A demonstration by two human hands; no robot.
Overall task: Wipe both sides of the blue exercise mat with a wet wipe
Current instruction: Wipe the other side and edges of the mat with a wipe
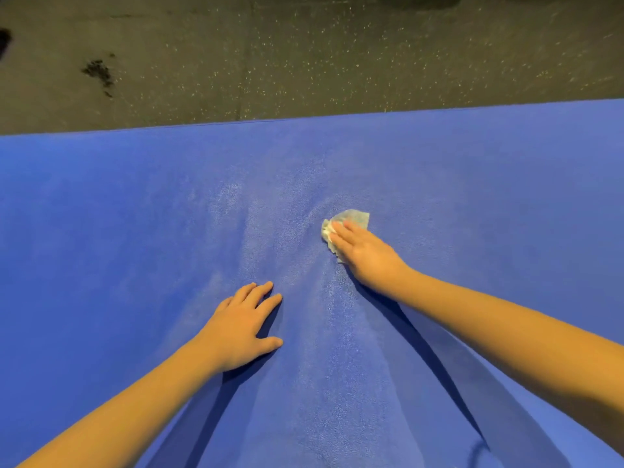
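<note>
Head view, looking down: a person leans over a blue exercise mat (101, 231) spread flat on a dark speckled floor (304, 55), the mat's far edge running across the upper part of the frame. The right hand (361, 255) lies flat with fingers straight and close together, pressing a crumpled white wet wipe (354, 217) onto the mat right of centre; part of the wipe pokes out beyond the fingertips. The left hand (239, 329) rests palm-down on the mat nearer the person, fingers loosely extended and thumb out to the side, holding nothing. A paler, glistening band runs down the middle of the mat between the two hands, which reads as a damp patch; the areas to either side look duller. A dark smudge (99, 74) marks the floor at upper left, well apart from the mat.

By its look the mat is soft, light foam with a fine textured skin, likely to flex and drape rather than stay stiff when lifted, and liable to creep across the floor under a hard push, which the bracing left hand would check. Only one face is in view, so the underside appears not yet done. For turning, the far long edge or a corner looks the best place to take hold. The wipe is thin and limp, and it bunches easily, so flat finger pressure suits it better than a pinch.
</note>
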